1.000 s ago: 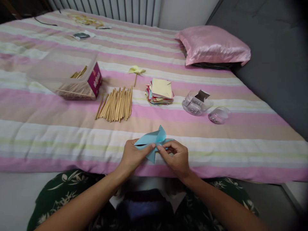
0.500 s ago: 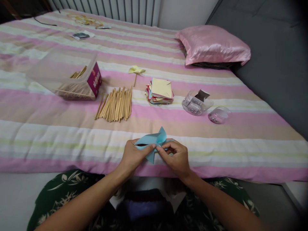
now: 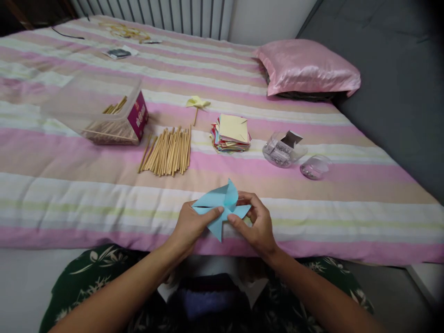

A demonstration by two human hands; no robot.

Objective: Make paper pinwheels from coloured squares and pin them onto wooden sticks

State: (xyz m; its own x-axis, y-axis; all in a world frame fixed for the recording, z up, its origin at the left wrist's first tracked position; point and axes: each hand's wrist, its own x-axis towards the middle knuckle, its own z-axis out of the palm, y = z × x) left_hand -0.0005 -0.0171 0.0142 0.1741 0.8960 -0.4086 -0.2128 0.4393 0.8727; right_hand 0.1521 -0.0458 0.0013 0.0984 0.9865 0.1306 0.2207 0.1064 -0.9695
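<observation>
Head view: a blue paper pinwheel (image 3: 229,200) sits between the left hand (image 3: 192,223), pinching it near centre, and the half-curled right hand (image 3: 257,225), thumb touching, grip unclear.

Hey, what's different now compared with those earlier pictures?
The right hand has opened: its fingers moved away from the thumb, farther from the body, uncovering the right blade of the blue paper pinwheel. Whether it still grips is unclear. The left hand keeps its hold; the sticks and paper stack stayed put.
</observation>
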